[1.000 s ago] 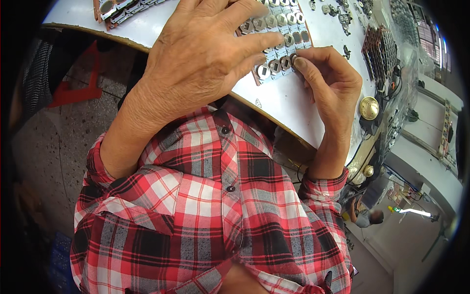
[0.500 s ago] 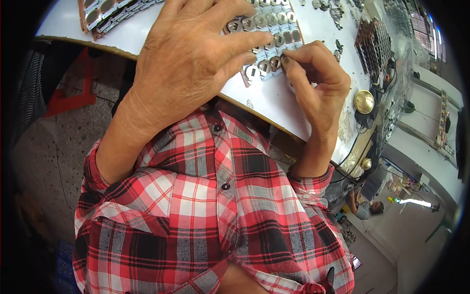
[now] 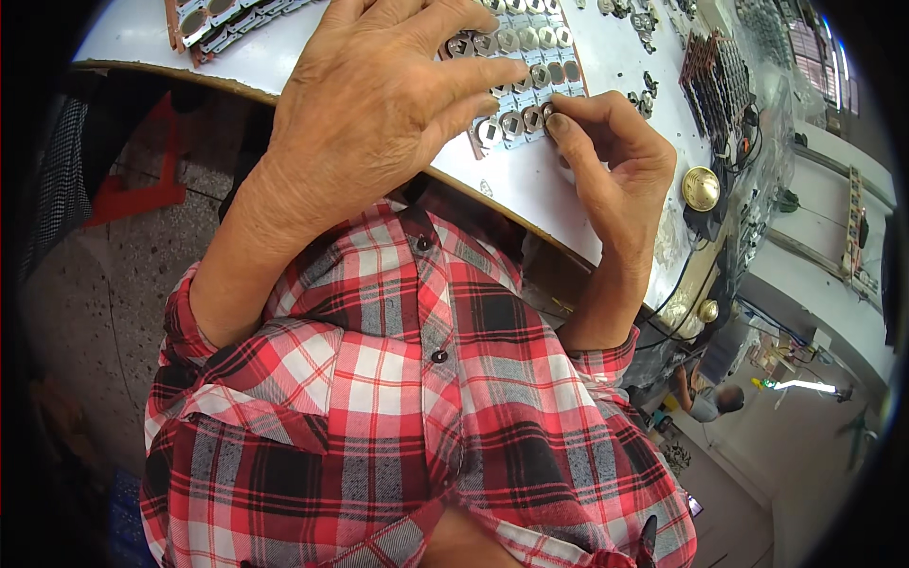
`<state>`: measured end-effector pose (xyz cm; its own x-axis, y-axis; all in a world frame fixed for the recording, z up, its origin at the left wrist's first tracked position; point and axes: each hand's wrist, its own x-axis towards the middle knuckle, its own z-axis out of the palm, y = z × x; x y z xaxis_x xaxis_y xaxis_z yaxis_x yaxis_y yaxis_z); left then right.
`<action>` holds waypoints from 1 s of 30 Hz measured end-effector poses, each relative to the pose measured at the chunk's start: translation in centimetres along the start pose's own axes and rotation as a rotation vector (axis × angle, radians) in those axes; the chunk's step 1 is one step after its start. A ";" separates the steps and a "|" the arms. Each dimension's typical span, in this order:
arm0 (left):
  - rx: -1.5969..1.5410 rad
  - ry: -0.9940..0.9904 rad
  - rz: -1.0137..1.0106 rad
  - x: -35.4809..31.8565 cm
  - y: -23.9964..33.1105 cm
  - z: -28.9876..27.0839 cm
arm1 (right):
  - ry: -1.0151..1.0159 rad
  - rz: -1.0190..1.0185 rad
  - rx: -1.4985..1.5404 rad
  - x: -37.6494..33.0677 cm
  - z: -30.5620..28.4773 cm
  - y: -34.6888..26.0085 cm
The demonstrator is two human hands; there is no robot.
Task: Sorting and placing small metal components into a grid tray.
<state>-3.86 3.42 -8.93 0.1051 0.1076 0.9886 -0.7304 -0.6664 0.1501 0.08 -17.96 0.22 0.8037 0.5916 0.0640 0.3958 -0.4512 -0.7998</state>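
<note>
A light-blue panel (image 3: 519,100) of joined small boards lies on the white table, carrying rows of round silver metal pieces with dark slots. My left hand (image 3: 365,118) reaches over the panel's left side with fingers spread, its fingertips resting on or just above the metal pieces. At the panel's near right corner my right hand (image 3: 625,166) pinches a small round metal piece (image 3: 547,110) between thumb and forefinger. That piece is at the end of the nearest row, mostly covered by my fingertips. Two darker round spots (image 3: 563,72) show bare in the row behind it.
Stacked panels (image 3: 218,24) lie at the far left of the white table (image 3: 530,194). Loose small metal parts (image 3: 644,99) are scattered at the right, near another panel stack (image 3: 717,85). A gold dome (image 3: 701,189) stands by black cables. A person (image 3: 705,402) sits in the background.
Both hands hold nearly the same pose over the panel. The view has shifted slightly, and my right fingertips stay at the end of the nearest row.
</note>
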 end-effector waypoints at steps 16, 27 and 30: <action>0.023 0.014 0.025 -0.2 0.0 0.2 | -0.088 -0.050 -0.012 -0.2 -0.9 0.5; 0.022 -0.005 0.061 1.5 1.1 -0.8 | -0.094 -0.058 0.044 -0.3 -0.9 0.7; 0.370 -0.863 -0.466 7.2 5.4 -4.5 | -0.053 -0.158 -0.157 -0.4 -0.9 0.2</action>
<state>-10.09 3.96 -0.99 0.8749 -0.0544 0.4812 -0.2572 -0.8941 0.3667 0.24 -18.92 0.61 0.7034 0.6957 0.1458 0.5823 -0.4463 -0.6795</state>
